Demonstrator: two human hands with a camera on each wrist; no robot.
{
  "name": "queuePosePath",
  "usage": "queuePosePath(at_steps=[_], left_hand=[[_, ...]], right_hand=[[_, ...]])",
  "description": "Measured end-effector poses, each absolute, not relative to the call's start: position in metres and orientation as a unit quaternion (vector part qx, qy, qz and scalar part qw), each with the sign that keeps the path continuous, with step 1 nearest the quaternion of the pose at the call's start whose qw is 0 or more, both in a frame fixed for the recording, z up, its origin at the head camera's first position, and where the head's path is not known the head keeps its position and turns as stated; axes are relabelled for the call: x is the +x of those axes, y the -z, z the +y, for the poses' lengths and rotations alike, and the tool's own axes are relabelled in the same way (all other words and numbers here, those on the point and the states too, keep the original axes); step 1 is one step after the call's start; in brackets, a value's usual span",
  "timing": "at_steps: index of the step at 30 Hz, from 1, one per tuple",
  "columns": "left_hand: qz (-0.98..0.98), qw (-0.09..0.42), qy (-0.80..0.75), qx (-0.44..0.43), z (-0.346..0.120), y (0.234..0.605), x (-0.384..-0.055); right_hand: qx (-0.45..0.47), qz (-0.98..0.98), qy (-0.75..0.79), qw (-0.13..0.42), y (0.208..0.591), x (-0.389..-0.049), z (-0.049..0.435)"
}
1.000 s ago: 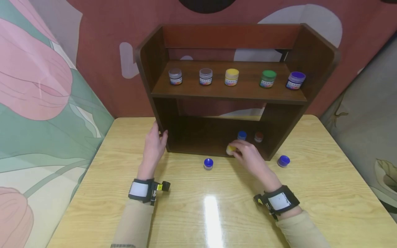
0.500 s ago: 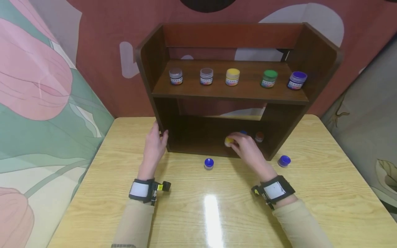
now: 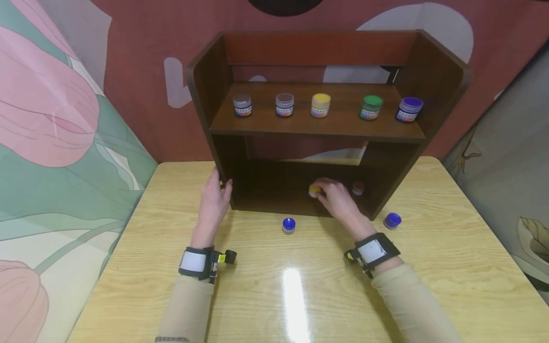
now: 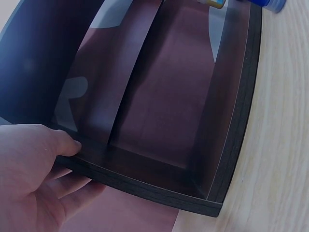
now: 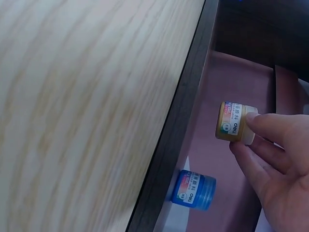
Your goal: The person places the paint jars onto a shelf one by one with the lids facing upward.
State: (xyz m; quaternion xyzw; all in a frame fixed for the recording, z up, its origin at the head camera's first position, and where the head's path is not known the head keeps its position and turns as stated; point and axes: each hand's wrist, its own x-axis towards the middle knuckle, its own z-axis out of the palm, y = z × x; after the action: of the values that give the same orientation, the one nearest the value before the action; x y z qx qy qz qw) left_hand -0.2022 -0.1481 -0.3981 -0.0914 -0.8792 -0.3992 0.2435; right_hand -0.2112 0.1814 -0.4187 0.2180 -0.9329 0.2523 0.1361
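A small dark-brown two-tier wooden shelf (image 3: 274, 133) stands on the table. My left hand (image 3: 214, 197) grips its left side panel, thumb inside and fingers outside in the left wrist view. Within the lower tier, my right hand (image 3: 336, 200) pinches a yellow paint jar (image 5: 233, 122) by its lid. Whether that jar's base touches the board, I cannot tell. Beside it stands a blue paint jar (image 5: 194, 189), mostly hidden by the hand in the head view. A red-brown-lidded jar (image 3: 358, 188) is further right on the same board.
Along the upper tier are several jars, among them a yellow-lidded jar (image 3: 320, 105), a green jar (image 3: 371, 107) and a purple jar (image 3: 409, 110). Two blue-lidded jars, a front jar (image 3: 289, 225) and a right jar (image 3: 392, 220), are on the wooden table (image 3: 257, 295).
My right hand has carried the yellow paint jar from the lower tier's front edge deeper in and slightly left, covering the blue jar. My left hand keeps its place on the side panel.
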Motion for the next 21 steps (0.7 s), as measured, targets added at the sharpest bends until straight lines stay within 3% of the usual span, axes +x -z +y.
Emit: queuePosePath(at_steps=[21], left_hand=[[-0.877,0.24,0.406,-0.086,-0.148,0.398,-0.202]], right_hand=[[0.204,-0.938,-0.251,0.124,0.427,-0.227,0.168]])
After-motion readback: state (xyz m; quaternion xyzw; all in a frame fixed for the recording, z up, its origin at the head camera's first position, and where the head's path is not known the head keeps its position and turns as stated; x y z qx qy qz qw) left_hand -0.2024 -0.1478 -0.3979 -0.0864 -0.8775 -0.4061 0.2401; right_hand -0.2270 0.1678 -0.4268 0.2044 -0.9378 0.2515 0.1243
